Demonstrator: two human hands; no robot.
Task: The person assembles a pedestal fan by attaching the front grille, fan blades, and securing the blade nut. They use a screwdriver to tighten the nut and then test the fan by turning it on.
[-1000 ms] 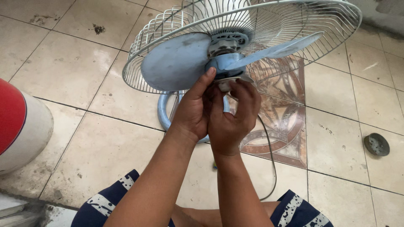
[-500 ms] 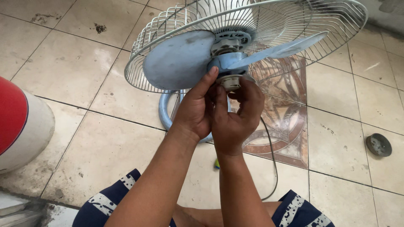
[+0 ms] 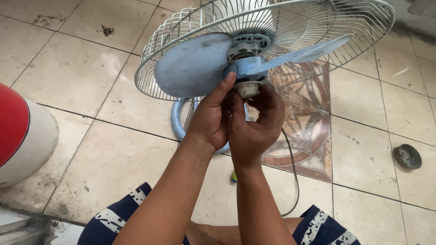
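Note:
A floor fan stands in front of me with only its rear wire guard [image 3: 345, 31] on. Its pale blue blades [image 3: 193, 66] are exposed. At the blade hub [image 3: 245, 68] sits a small whitish cap [image 3: 248, 89]. My left hand [image 3: 210, 119] presses its thumb against the hub beside the cap. My right hand [image 3: 255, 124] curls its fingers around the cap from below. The fan's blue ring base [image 3: 178, 121] rests on the tiled floor behind my wrists.
A red and white cylinder [image 3: 20, 134] stands at the left. A dark round cap [image 3: 407, 156] lies on the tiles at right. The fan's cord [image 3: 295, 172] runs down past my right forearm. A patterned tile [image 3: 304, 131] lies under the fan.
Both hands have stayed at the hub, with the fingers shifting slightly around the cap. The view has shifted slightly; the fan has not moved.

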